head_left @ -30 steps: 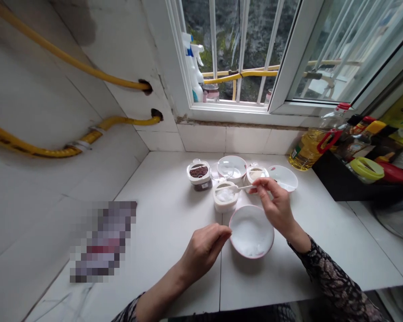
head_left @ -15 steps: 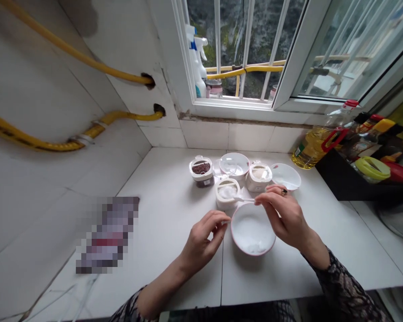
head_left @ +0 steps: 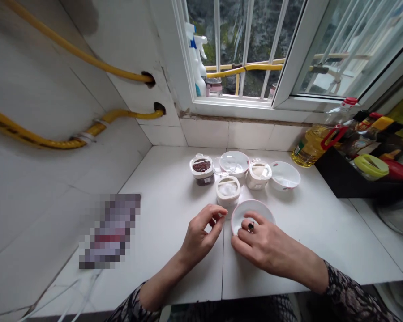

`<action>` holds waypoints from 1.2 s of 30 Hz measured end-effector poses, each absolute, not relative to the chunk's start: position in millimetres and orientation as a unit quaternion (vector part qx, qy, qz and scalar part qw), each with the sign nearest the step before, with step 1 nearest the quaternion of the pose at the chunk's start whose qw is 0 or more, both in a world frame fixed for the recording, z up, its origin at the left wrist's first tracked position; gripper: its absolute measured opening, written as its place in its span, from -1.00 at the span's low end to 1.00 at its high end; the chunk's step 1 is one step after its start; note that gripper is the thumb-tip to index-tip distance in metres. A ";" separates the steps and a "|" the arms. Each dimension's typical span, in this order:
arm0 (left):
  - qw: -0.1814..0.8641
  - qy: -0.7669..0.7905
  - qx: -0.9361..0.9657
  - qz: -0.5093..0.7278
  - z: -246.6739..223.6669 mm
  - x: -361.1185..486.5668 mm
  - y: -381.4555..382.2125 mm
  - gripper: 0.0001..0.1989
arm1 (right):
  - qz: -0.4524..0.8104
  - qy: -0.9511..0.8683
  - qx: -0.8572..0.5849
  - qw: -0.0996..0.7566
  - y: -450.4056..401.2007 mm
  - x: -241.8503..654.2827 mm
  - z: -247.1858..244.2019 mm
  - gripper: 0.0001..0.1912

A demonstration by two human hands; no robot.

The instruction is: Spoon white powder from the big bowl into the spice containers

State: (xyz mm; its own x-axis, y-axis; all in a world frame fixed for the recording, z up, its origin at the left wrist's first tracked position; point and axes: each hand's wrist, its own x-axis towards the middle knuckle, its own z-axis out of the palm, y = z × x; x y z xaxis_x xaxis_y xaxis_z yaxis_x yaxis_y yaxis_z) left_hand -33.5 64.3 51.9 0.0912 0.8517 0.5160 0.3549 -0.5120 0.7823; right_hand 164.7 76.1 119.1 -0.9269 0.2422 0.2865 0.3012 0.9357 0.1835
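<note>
My right hand (head_left: 263, 241) is over the white bowl (head_left: 251, 206) with pink rim, fingers curled down and closed; the small white spoon it held a moment earlier is hidden beneath it. To the left of the bowl, my left hand (head_left: 203, 230) has its fingertips drawn together; whatever they may pinch is too small to make out. Just behind that hand stands an open jar of white granules (head_left: 227, 191). A jar with dark reddish contents (head_left: 202, 169) and a jar with pale contents (head_left: 259, 174) stand farther back.
Two more white bowls, a rear bowl (head_left: 235, 162) and a right bowl (head_left: 285, 175), stand among the jars. An oil bottle (head_left: 307, 145) and a black box of condiments (head_left: 342, 176) are at the right. A blurred-out object (head_left: 110, 230) lies on the left of the white counter (head_left: 164, 197).
My right hand has moved from beside the jar of white granules down over the near bowl, turning palm downward, and the spoon has gone out of sight. My left hand has barely moved.
</note>
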 end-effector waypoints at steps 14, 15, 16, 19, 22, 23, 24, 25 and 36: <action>0.269 0.437 0.702 0.494 47.3 -31.3 66.0 -0.88 | 0.000 -0.962 -0.210 0.173 85.6 180.7 114.6 -0.69; 0.272 0.438 0.702 0.491 47.2 -31.2 65.9 -0.88 | -0.011 -0.954 -0.234 0.187 87.2 180.6 112.9 -0.70; 0.274 0.439 0.703 0.488 47.1 -31.1 65.8 -0.89 | -0.027 -0.948 -0.249 0.198 88.6 179.7 111.5 -0.68; 0.283 0.448 0.702 0.476 46.3 -30.5 65.9 -0.91 | -0.035 -0.951 -0.228 0.208 90.7 175.1 110.2 -0.71; 0.307 0.464 0.696 0.454 43.5 -29.5 66.6 -0.88 | 0.020 -0.964 -0.188 0.189 93.0 176.8 110.4 -0.75; 0.319 0.469 0.693 0.444 42.1 -29.1 66.8 -0.85 | 0.042 -0.961 -0.193 0.194 95.0 179.3 109.5 -0.77; 0.333 0.473 0.691 0.433 40.7 -28.7 66.9 -0.82 | 0.052 -0.951 -0.214 0.215 97.7 182.2 107.9 -0.77; 0.347 0.474 0.690 0.422 39.4 -28.3 67.0 -0.78 | 0.053 -0.940 -0.237 0.241 100.8 185.0 105.6 -0.75; 0.393 0.470 0.696 0.375 35.0 -26.8 67.9 -0.68 | 0.130 -0.901 -0.302 0.285 110.6 190.3 88.9 -0.79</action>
State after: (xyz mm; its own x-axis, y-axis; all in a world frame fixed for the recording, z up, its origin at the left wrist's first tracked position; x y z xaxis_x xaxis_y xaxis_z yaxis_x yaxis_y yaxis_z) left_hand -26.8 67.9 35.0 0.2769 0.9488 0.1523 0.3592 -0.2492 0.8994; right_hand 190.3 110.6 88.9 -0.6559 0.6173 0.4345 0.4692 0.7843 -0.4059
